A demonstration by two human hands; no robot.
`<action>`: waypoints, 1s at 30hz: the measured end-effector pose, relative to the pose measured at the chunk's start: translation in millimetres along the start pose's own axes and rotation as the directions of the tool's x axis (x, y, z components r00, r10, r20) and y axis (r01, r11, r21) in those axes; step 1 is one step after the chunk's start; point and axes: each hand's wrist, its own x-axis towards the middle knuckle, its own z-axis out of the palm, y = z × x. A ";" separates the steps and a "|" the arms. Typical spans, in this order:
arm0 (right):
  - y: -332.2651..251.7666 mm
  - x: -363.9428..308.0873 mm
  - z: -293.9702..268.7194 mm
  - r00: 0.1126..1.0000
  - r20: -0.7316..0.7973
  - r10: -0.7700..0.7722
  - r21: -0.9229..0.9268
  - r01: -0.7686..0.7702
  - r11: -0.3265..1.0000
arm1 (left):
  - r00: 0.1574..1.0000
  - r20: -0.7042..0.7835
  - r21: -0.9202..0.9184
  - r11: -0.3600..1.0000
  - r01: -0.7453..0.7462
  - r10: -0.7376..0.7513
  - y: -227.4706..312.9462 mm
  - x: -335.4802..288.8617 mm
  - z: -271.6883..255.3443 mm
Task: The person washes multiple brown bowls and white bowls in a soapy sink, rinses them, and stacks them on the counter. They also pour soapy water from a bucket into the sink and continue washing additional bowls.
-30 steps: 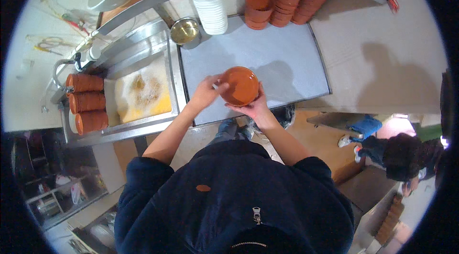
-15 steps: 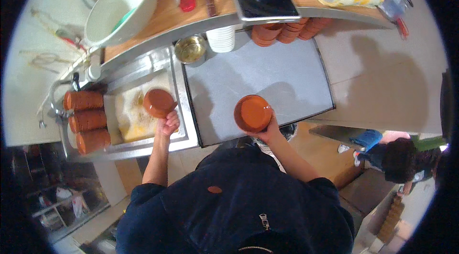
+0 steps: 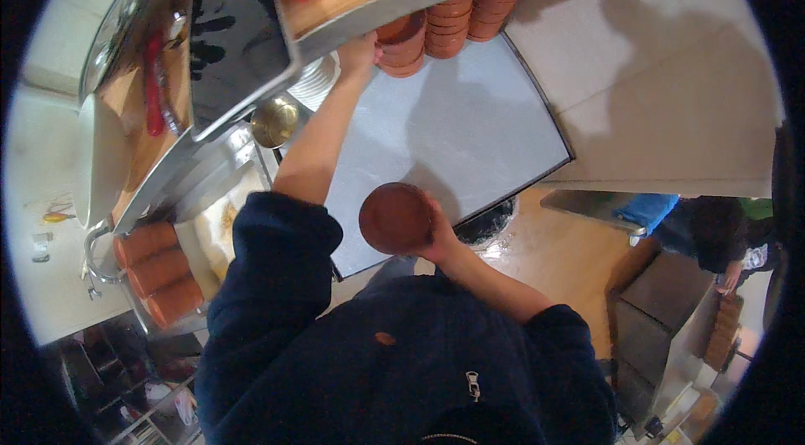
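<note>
In my right hand [image 3: 441,235] is a round terracotta bowl [image 3: 394,219], gripped at its right side above the near part of the grey mat [image 3: 495,122]. My left arm stretches to the back of the mat. There my left hand [image 3: 356,53] closes on the left side of a terracotta bowl at the top of the leftmost bowl stack [image 3: 402,58]; some of its fingers are hidden. Two more terracotta stacks, a middle one [image 3: 447,30] and a right one [image 3: 493,13], stand beside it. Ribbed white stacked cups [image 3: 315,83] are partly covered by my left forearm.
A metal pot [image 3: 274,122] stands left of the cups. More terracotta bowls [image 3: 158,271] lie stacked sideways by the foamy sink [image 3: 220,223]. Above runs a wooden shelf [image 3: 335,5] with a black-topped appliance [image 3: 235,43] and a white bowl [image 3: 102,160]. Another person [image 3: 708,231] is at far right.
My left hand has gone from over the sink, where it held a terracotta bowl, to the back stack. My right hand keeps its bowl, now tilted differently. The view has turned rightward.
</note>
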 end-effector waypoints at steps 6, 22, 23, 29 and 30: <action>-4.8 3.0 6.1 0.995 0.035 0.094 0.221 -0.099 0.970 | 0.988 -0.101 0.161 0.978 0.130 -0.115 6.7 12.9 11.8; -10.0 0.0 30.0 0.974 -0.156 0.163 0.139 -0.141 0.980 | 0.919 0.342 0.908 0.321 -0.268 -0.199 -10.1 -258.1 -75.5; -10.7 -0.6 28.9 0.948 -0.180 0.263 0.240 -0.217 0.946 | 0.931 0.322 0.916 0.307 -0.260 -0.172 -13.3 -271.5 -76.7; -6.0 -0.2 19.7 0.972 -0.135 0.193 -0.097 -0.207 0.973 | 0.980 0.198 0.850 0.492 -0.188 0.032 -36.8 -302.4 -91.2; -4.1 1.8 19.5 0.967 -0.094 0.238 -0.020 -0.241 0.970 | 0.983 0.124 0.782 0.596 -0.179 0.132 -47.1 -308.2 -105.5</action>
